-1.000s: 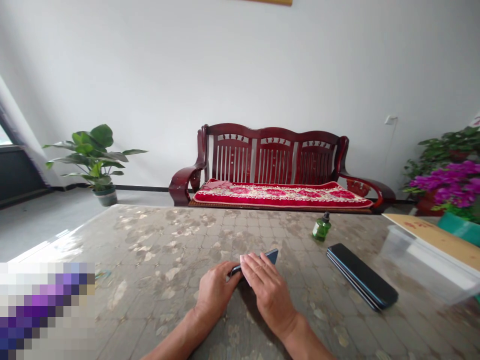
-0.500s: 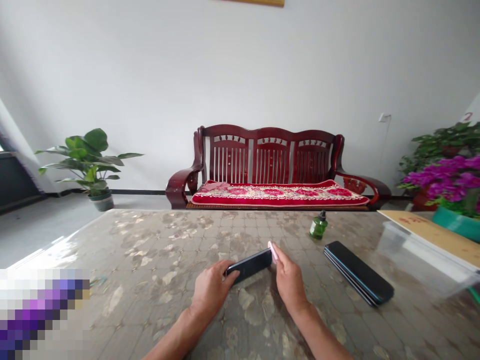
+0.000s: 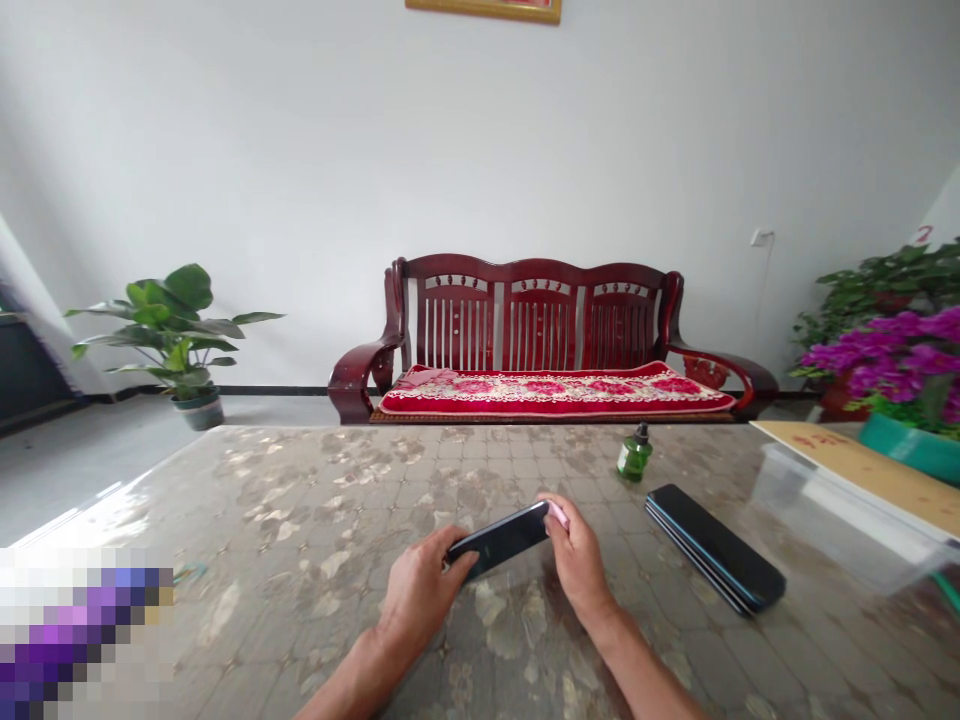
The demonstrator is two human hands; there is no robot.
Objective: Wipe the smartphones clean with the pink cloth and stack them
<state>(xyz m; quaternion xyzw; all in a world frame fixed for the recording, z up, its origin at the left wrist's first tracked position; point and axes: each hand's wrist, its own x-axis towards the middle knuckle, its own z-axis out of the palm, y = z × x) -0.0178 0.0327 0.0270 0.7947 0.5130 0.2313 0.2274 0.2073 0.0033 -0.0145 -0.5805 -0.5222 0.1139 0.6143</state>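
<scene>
A dark smartphone point(image 3: 504, 541) is held above the table, tilted with its right end higher. My left hand point(image 3: 426, 580) is closed round its left end, thumb across the near face. At the other end my right hand point(image 3: 579, 560) pinches a small pale pink piece point(image 3: 557, 514), perhaps a cloth or pad, against the phone's edge. The fingers hide most of that piece. To the right lies a stack of dark phones point(image 3: 716, 548), and a small green bottle point(image 3: 634, 455) with a black cap stands behind it.
The patterned table point(image 3: 315, 600) spreads under both hands. A clear plastic box point(image 3: 847, 530) with a tan sheet point(image 3: 862, 470) over it stands at the right, near purple flowers point(image 3: 892, 350). Beyond the table is a wooden bench point(image 3: 540, 310); a potted plant point(image 3: 184, 340) stands left.
My right fingers have curled round the phone's right end, with the pink piece now against its edge. The phone and left hand are nearly where they were; the view has tipped slightly up.
</scene>
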